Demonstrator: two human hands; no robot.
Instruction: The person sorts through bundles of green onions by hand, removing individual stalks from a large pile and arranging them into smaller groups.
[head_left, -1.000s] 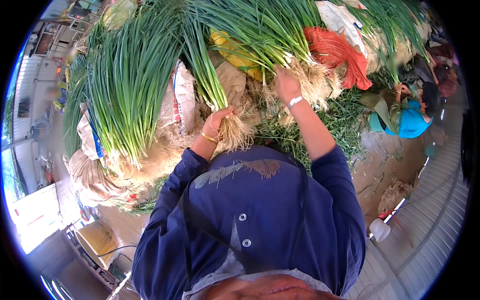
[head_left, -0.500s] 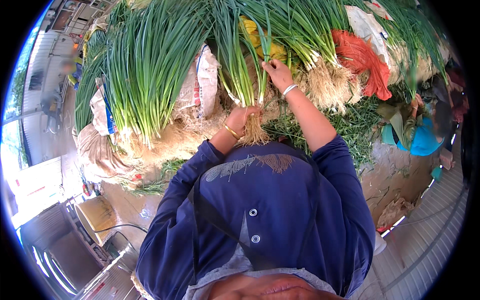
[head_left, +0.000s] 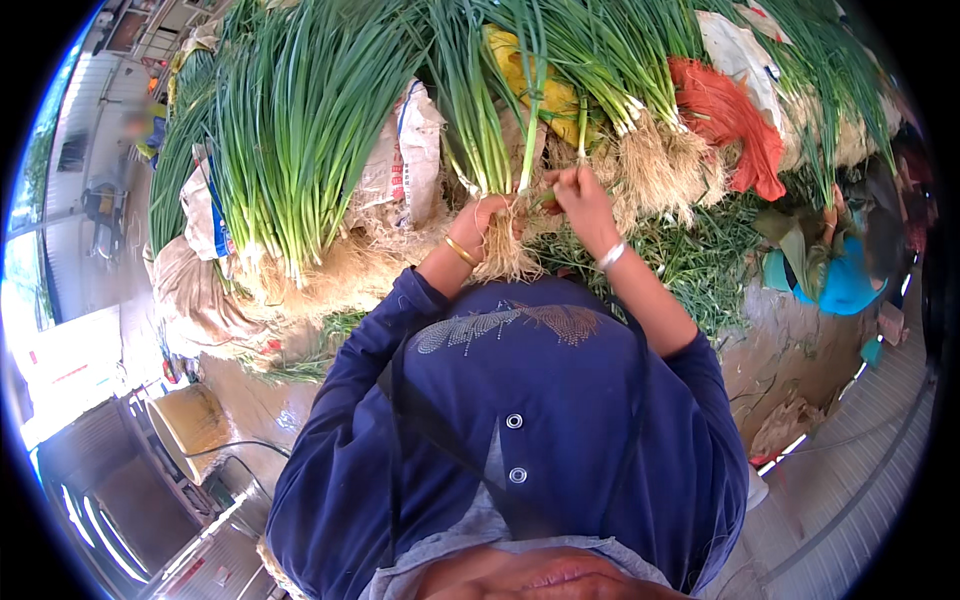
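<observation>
The left hand (head_left: 480,222) is clamping the scallion bunch (head_left: 487,145); the right hand (head_left: 585,205) is hovering just beside, pinch unclear; slackening left fingers could be spilling stalks.

Around you is what looks like a produce shed: ribbed grey sheeting (head_left: 850,500), a brown floor (head_left: 785,355) strewn with leaf scraps (head_left: 690,265), and rooted green onions (head_left: 300,140) heaped among woven sacks (head_left: 421,150).

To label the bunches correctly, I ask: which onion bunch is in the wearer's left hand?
The slim middle bunch, gripped near its roots by the left hand; the large left bunch and right bunch lie in neither hand.
</observation>
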